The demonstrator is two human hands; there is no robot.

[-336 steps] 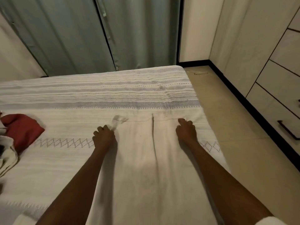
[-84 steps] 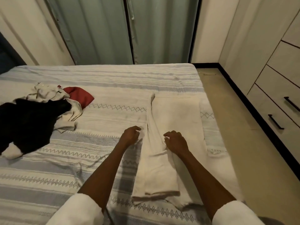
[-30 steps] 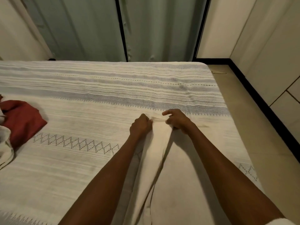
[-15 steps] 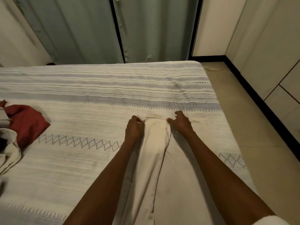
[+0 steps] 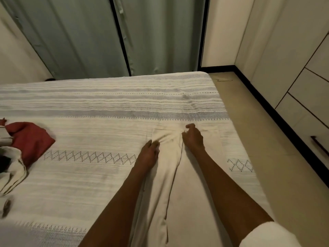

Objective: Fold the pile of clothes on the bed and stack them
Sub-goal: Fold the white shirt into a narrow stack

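Cream trousers (image 5: pixel 167 175) of smooth, matte woven cloth lie lengthwise on the bed (image 5: pixel 89 107), folded into a long narrow strip with a soft ridge between our hands. Our left hand (image 5: pixel 148 153) presses flat on the strip's left edge, its fingers (image 5: pixel 154 145) straight. Our right hand (image 5: pixel 193 138) rests at the far end, its fingers (image 5: pixel 189 126) curled onto the waistband; whether they pinch cloth, we cannot tell. Well left of the left fingers lies a crumpled pile (image 5: pixel 21 150): red, white and black fabric. The bedcover is coarse, striped, diamond-patterned.
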